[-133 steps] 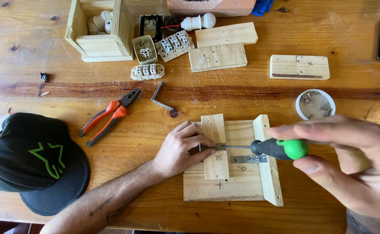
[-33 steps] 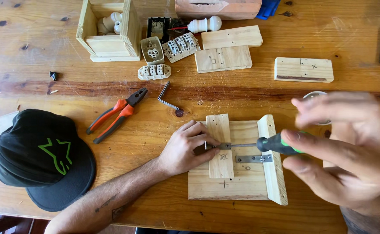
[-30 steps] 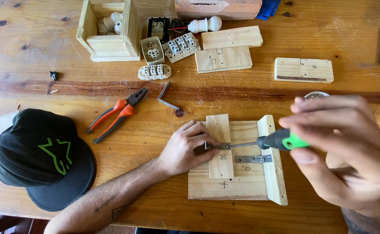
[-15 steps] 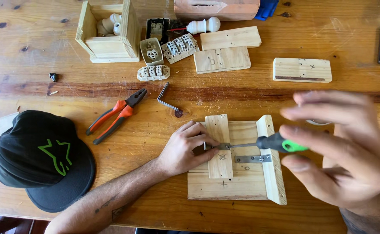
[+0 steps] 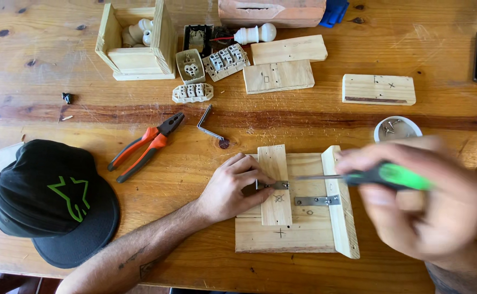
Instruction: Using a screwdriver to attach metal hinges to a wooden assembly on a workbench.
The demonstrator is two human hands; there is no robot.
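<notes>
While the fingertips [image 5: 261,182] of the left hand [image 5: 230,188] are pinched onto a small metal bracket [image 5: 276,185], the plate is held flat against an upright pine slat [image 5: 274,184] that lies on a wooden base board [image 5: 285,239]. The right hand [image 5: 420,209], blurred by motion, is closed around the green handle of a screwdriver [image 5: 358,176]; its exact finger spread cannot be told. The screwdriver is laid almost level across the work, its long axis running right to left, the green handle toward the right and the steel tip pointing left at the bracket, just short of the left fingertips. To do this step well, the tip is best kept seated squarely in the screw head, the shaft kept in line with the screw, and steady pressure applied so that the blade does not slip toward the holding fingers. A second flat metal strap [image 5: 317,200] is seen just below, bridging to a raised side rail [image 5: 339,201]. Further out, a round white dish of screws [image 5: 397,128] is placed beyond the right hand, an Allen key [image 5: 208,124] and red-handled pliers [image 5: 147,146] lie to the left, and a black cap [image 5: 51,201] rests near the table [image 5: 42,114] edge.
</notes>
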